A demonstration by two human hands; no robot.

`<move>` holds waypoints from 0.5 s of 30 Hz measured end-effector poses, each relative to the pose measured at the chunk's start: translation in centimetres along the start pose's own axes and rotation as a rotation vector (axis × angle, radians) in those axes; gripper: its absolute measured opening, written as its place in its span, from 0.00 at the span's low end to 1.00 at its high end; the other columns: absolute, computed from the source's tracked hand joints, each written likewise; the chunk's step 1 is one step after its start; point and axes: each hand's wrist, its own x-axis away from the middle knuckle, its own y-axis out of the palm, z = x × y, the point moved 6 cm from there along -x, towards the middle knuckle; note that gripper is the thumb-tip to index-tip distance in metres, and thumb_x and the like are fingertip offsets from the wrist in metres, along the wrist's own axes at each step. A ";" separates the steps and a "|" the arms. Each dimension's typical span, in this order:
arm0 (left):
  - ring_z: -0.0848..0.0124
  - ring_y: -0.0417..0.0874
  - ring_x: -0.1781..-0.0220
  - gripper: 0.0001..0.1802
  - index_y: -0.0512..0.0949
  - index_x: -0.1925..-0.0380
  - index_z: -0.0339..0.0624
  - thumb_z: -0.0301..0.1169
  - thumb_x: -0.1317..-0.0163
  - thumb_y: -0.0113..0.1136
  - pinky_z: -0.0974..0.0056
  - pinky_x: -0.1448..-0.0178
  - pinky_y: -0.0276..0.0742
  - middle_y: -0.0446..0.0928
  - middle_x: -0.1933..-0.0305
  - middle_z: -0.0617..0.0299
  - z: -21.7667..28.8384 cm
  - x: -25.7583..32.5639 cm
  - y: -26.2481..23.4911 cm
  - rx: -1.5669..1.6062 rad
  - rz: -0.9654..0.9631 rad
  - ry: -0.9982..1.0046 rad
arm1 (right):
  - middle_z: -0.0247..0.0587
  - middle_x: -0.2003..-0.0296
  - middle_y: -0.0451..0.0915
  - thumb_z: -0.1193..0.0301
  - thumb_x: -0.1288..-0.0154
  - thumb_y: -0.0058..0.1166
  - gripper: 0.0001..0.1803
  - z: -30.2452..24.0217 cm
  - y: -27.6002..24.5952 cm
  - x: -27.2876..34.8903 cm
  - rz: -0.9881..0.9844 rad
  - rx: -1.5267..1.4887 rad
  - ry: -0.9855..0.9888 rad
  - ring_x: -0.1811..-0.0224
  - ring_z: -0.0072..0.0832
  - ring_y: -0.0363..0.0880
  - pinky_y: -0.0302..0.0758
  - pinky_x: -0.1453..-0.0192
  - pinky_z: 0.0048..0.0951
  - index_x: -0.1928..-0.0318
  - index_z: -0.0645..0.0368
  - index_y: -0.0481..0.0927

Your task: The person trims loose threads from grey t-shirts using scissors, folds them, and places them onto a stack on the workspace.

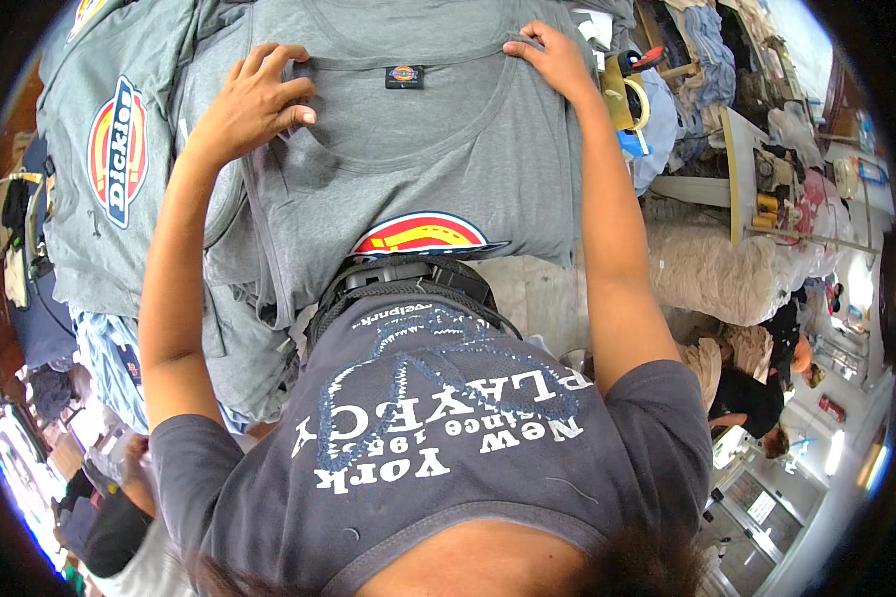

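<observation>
A grey T-shirt [398,184] lies in front of me, its wide neckline toward the top and a small dark neck label [404,77] inside it. On the left side of the neckline rests my left hand [261,101], open, with its fingers apart and slightly bent and the thumb stretched out. At the right shoulder my right hand [553,62] is closed, thumb and forefinger pinching the shirt's neckline edge. Part of a bright red, yellow and blue print [423,234] shows on the shirt's front, close to my waist.
More grey shirts [70,229] with a colourful print are piled at the left. Tape rolls [635,104] and a red-and-black object sit beyond my right forearm. Farther right are a table edge [737,179], plastic-wrapped bundles [717,269] and other people [752,398].
</observation>
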 end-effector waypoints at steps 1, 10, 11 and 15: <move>0.57 0.59 0.42 0.24 0.74 0.71 0.45 0.55 0.49 0.46 0.52 0.42 0.58 0.63 0.48 0.59 -0.2 -0.1 -0.1 0.030 -0.052 -0.021 | 0.41 0.67 0.78 0.48 0.55 0.58 0.26 0.2 0.2 -0.2 -0.024 -0.017 -0.009 0.59 0.37 0.75 0.68 0.57 0.32 0.66 0.58 0.75; 0.57 0.71 0.62 0.24 0.65 0.72 0.37 0.48 0.52 0.57 0.61 0.57 0.66 0.70 0.67 0.52 -6.7 -0.7 -2.8 0.328 -0.164 -0.280 | 0.40 0.66 0.77 0.50 0.52 0.58 0.24 -0.2 0.1 -1.3 -0.199 -0.129 -0.017 0.56 0.33 0.72 0.65 0.51 0.30 0.68 0.60 0.75; 0.56 0.72 0.66 0.24 0.64 0.71 0.37 0.47 0.51 0.57 0.62 0.59 0.66 0.70 0.70 0.51 -6.9 -1.5 -0.7 0.412 -0.247 -0.371 | 0.40 0.66 0.77 0.51 0.52 0.58 0.24 0.6 -0.4 -0.9 -0.191 -0.124 0.029 0.55 0.32 0.72 0.65 0.50 0.30 0.68 0.60 0.75; 0.52 0.72 0.75 0.22 0.63 0.63 0.43 0.48 0.46 0.53 0.59 0.68 0.67 0.70 0.77 0.50 -6.9 -0.9 0.7 0.396 0.069 -0.430 | 0.39 0.69 0.77 0.48 0.51 0.56 0.24 0.5 -1.2 -0.9 -0.046 -0.087 -0.065 0.62 0.31 0.74 0.68 0.57 0.28 0.67 0.57 0.75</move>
